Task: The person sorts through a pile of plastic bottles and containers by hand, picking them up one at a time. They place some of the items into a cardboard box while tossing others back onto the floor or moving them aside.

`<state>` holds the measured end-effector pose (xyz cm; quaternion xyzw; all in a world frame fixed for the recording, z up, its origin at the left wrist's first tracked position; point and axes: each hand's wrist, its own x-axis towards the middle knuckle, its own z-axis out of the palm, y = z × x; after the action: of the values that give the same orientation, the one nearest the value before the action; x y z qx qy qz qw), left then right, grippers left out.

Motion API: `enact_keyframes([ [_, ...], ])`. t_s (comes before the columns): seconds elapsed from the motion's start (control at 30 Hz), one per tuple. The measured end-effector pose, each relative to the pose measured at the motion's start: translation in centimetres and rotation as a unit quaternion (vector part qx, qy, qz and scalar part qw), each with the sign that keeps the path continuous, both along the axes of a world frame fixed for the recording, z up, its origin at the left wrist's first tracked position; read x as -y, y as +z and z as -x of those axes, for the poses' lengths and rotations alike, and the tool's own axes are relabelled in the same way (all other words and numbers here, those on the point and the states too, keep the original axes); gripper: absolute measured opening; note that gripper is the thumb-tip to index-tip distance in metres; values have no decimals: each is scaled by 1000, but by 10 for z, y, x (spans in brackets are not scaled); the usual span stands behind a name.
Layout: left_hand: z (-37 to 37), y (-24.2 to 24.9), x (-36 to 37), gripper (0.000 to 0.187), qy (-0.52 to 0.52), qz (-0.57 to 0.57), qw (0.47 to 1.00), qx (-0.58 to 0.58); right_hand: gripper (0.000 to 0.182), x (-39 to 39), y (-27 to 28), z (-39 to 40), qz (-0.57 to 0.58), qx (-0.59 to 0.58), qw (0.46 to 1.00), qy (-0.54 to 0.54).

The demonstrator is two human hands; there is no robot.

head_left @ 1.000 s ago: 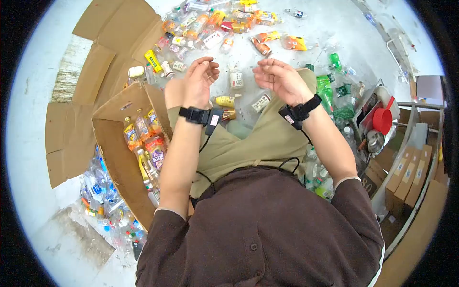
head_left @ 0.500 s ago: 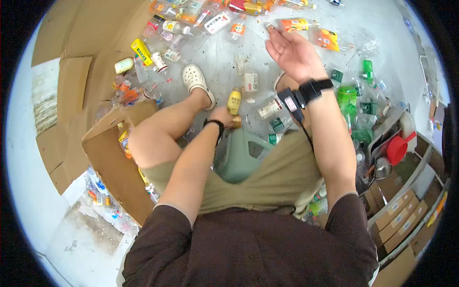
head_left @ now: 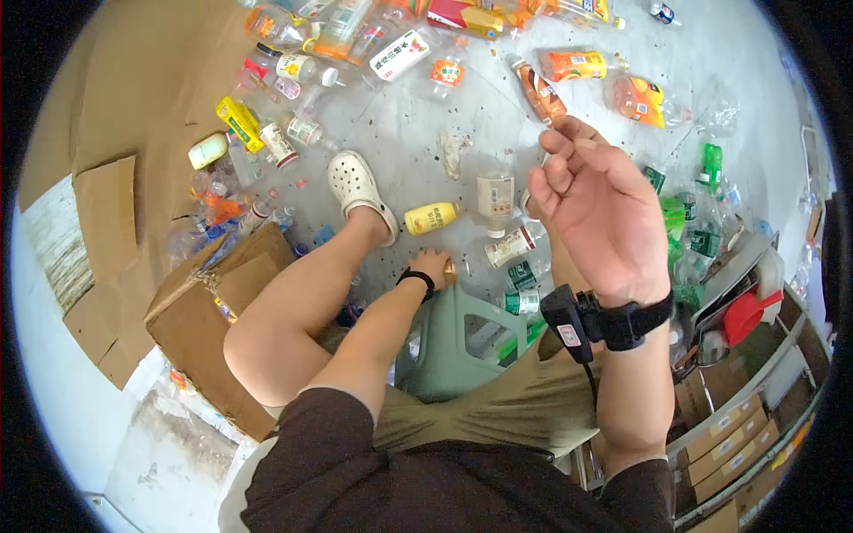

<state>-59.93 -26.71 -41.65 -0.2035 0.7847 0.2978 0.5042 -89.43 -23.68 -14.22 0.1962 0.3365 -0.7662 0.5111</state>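
Observation:
My left hand (head_left: 432, 265) is low between my legs, beside the front of a grey-green plastic stool (head_left: 458, 306). Its fingers are curled around a small gold-brown thing (head_left: 450, 273), mostly hidden, whose kind I cannot make out. Just beyond that hand, a yellow bottle (head_left: 432, 218) lies on its side on the floor. My right hand (head_left: 600, 191) is raised, palm up, with loosely bent fingers apart and nothing in it. Past its fingertips lies a brown-labelled bottle (head_left: 538, 93). Between the hands lie a clear bottle with a pale label (head_left: 495, 195) and a white-labelled bottle (head_left: 510, 247).
Several plastic bottles, including a white-labelled one (head_left: 399, 55), are strewn across the far floor. Green bottles (head_left: 705, 240) lie at the right, near a red scoop (head_left: 751, 315) and a shelf with cardboard boxes (head_left: 729, 453). An opened cardboard box (head_left: 213, 311) stands by my left knee.
The yellow bottle has turned from pointing away to lying crosswise, apart from my left hand. My right hand has drawn back toward me, uncovering the brown-labelled bottle. The view has shifted.

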Motion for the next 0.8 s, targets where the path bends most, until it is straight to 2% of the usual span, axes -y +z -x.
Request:
enact_keyframes([
  [0.03, 7, 3, 7, 54, 2, 6, 1000, -4, 28, 1, 0, -2, -15, -24, 1000, 6],
  [0.07, 22, 4, 19, 55, 156, -154, 976, -4, 28, 4, 2, -3, -7, -30, 999, 7],
  [0.1, 38, 5, 32, 56, 300, -308, 903, -8, 31, 6, 4, -4, -53, -78, 995, 12],
  [0.17, 109, 99, 71, 60, 518, -323, 790, -48, 42, 6, -1, -7, -128, -176, 976, 25],
  [0.2, 132, 130, 82, 63, 532, -334, 762, -157, 42, 8, -3, -8, -124, -181, 975, 22],
  [0.23, 148, 156, 89, 67, 538, -343, 724, -264, 45, 10, -4, -10, -172, -242, 954, 31],
  [0.27, 159, 182, 94, 67, 533, -344, 724, -269, 48, 13, -6, -12, -222, -301, 927, 39],
  [0.3, 168, 205, 99, 69, 402, -262, 775, -410, 50, 15, -8, -14, -244, -334, 910, 35],
  [0.33, 172, 216, 101, 70, 254, -169, 789, -533, 50, 17, -1, -17, -245, -337, 909, 30],
  [0.37, 172, 218, 98, 70, 250, -172, 789, -535, 48, 18, 8, -18, -184, -325, 927, 30],
  [0.4, 172, 220, 93, 67, 271, -222, 785, -511, 46, 17, 12, -18, -123, -311, 942, 30],
  [0.43, 173, 219, 91, 64, 290, -270, 780, -485, 36, 15, 8, -16, -121, -310, 942, 43],
  [0.47, 173, 208, 91, 64, 285, -273, 780, -485, 36, 14, 9, -14, -124, -311, 941, 38],
  [0.5, 168, 182, 91, 64, 468, -348, 697, -418, 34, 14, 9, -14, -143, -313, 939, 23],
  [0.53, 159, 145, 92, 65, 627, -405, 580, -326, 31, 13, 9, -14, -164, -314, 935, 6],
  [0.6, 106, -40, 100, 73, 512, -154, 797, -281, 27, 12, 14, -12, -182, -329, 926, -3],
  [0.63, 104, -13, 85, 73, 299, 22, 921, -250, 27, 12, 18, -13, -191, -323, 927, 23],
  [0.67, 95, 18, 66, 73, 59, 197, 958, -198, 26, 12, 20, -14, -200, -315, 926, 50],
  [0.7, 87, 17, 60, 73, 56, 193, 959, -200, 26, 14, 20, -15, -209, -300, 928, 70],
  [0.73, 79, 11, 59, 66, 29, 201, 968, -149, 26, 15, 12, -18, -206, -341, 915, 69],
  [0.77, 75, 4, 60, 59, 2, 209, 973, -98, 26, 15, 11, -18, -198, -326, 921, 78],
  [0.8, 76, -6, 64, 59, -1, 208, 974, -96, 26, 16, 10, -18, -189, -310, 928, 87],
])
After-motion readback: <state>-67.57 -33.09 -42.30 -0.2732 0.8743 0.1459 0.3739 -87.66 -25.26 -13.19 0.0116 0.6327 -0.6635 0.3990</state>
